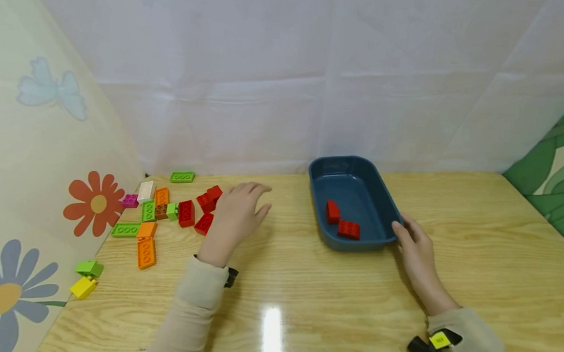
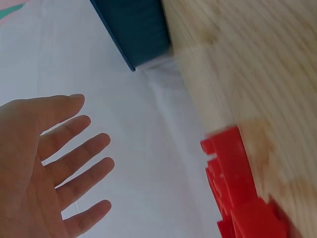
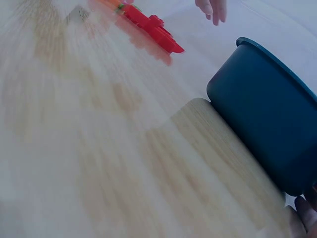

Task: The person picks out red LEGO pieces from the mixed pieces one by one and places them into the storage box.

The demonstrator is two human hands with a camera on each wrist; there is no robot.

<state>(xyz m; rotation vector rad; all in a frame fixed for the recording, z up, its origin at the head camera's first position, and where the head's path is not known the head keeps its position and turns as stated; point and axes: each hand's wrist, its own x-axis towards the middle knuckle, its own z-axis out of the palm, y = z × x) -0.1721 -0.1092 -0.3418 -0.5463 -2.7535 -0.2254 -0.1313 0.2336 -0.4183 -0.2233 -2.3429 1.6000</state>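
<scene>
My left hand (image 1: 238,216) hovers over the wooden table beside a group of red toy bricks (image 1: 186,214), partly covering some of them. In the left wrist view its fingers (image 2: 81,168) are spread and nearly straight, with nothing in them. My right hand (image 1: 416,253) grips the near right corner of a dark blue plastic tub (image 1: 354,245), thumb at the rim and the other fingers outside and partly hidden. Inside the tub, towards its near end, lie a red brick (image 1: 333,212) and another red brick with studs showing (image 1: 349,230).
Left of the red bricks lie orange bricks (image 1: 146,252), green bricks (image 1: 126,229), a white brick (image 1: 146,191) and a magenta brick (image 1: 130,200). A yellow brick (image 1: 84,287) sits near the table's left edge. A white cloth (image 1: 247,92) hangs behind the table.
</scene>
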